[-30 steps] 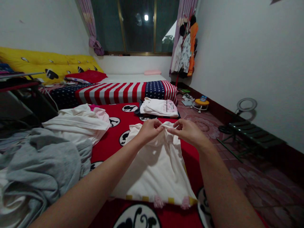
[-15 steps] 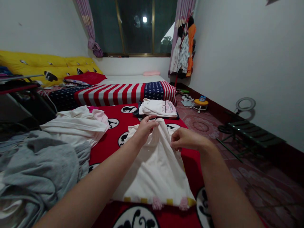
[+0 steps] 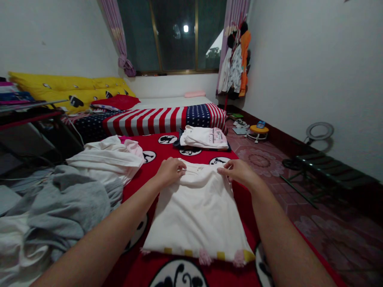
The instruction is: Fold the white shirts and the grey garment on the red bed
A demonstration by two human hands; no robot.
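The left hand's fingers (image 3: 181,172) and right hand's fingers (image 3: 222,170) pinch the far corners of the white shirt (image 3: 200,207), though the right grip is hard to make out. It lies on the red blanket (image 3: 243,199); an even, gentle outward pull should smooth the creased neckline.

Basically carries everything, this red printed cover (image 3: 164,151). Holds a messy clothes pile (image 3: 79,195) along the left side, a folded stack (image 3: 203,137) near the far right corner, plus a white tasselled garment (image 3: 197,217) closer in.
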